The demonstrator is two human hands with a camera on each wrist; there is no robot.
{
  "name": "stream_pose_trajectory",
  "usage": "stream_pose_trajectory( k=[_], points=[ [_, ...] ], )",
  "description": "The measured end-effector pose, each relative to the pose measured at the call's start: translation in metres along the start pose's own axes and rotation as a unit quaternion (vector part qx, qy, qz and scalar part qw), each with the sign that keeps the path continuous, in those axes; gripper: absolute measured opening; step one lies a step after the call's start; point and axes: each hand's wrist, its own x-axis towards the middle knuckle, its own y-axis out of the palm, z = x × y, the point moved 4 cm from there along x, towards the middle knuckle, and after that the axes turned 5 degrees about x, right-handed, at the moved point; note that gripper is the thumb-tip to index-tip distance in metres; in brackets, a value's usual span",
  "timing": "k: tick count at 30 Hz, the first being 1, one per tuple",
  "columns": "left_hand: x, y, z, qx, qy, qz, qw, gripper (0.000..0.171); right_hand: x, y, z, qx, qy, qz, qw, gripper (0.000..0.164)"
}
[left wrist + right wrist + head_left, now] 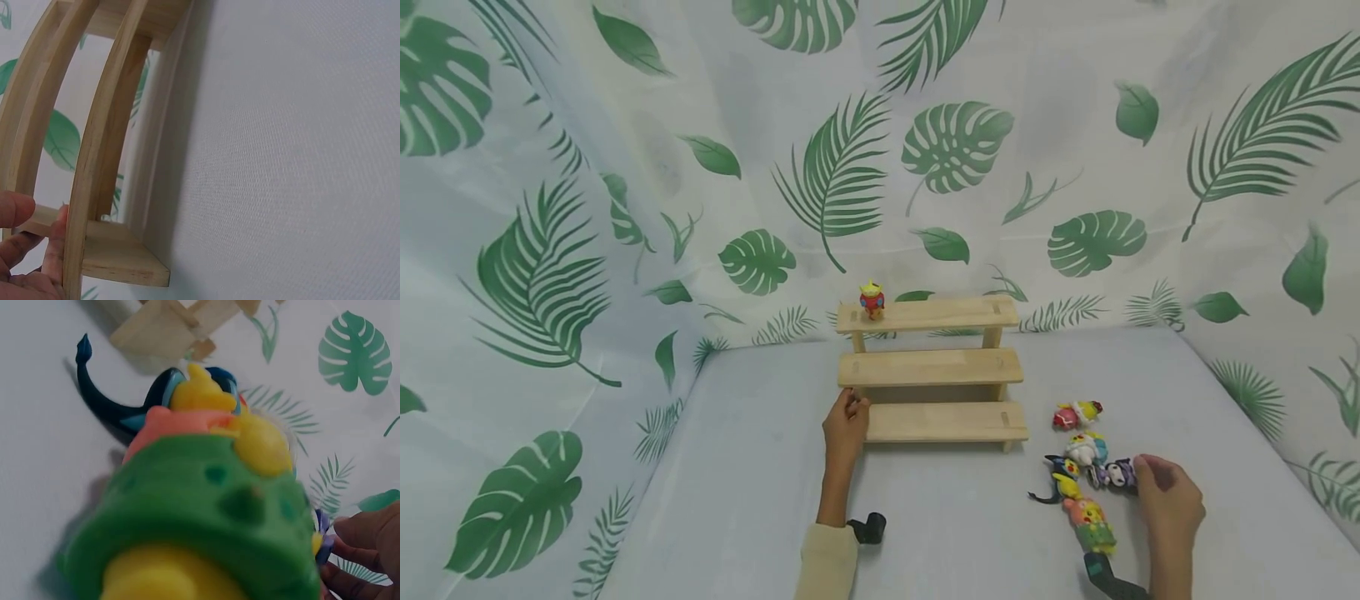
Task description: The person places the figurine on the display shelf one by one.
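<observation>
A three-tier wooden stand [942, 367] stands in the middle, a small red-and-yellow figurine [872, 301] upright on its top tier. At its left end my left hand [847, 423] holds the stand's side between the middle and bottom tiers; in the left wrist view the thumb and fingers [55, 250] are at the wood. On the right, my right hand [1172, 492] pinches a purple-and-white figurine [1120, 474] at its right end. In the right wrist view, this figurine [323, 534] is mostly hidden behind a green-and-yellow figurine [206, 494].
Beside the purple one lie a black-and-yellow winged figurine [1064, 477] with a tail, a white-and-blue figurine [1086, 448], a red-and-yellow figurine [1077, 414] and the green-and-pink-topped figurine [1092, 525]. A leaf-print cloth [955, 50] hangs behind the white tabletop [745, 467].
</observation>
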Motion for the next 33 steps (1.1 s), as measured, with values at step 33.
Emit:
stream_pose_trajectory(
  k=[33],
  points=[
    [-0.001, 0.000, 0.000, -0.003, -0.015, -0.004, 0.9999, 0.027, 0.001, -0.007, -0.002, -0.171, -0.101, 0.166, 0.966, 0.078]
  ],
)
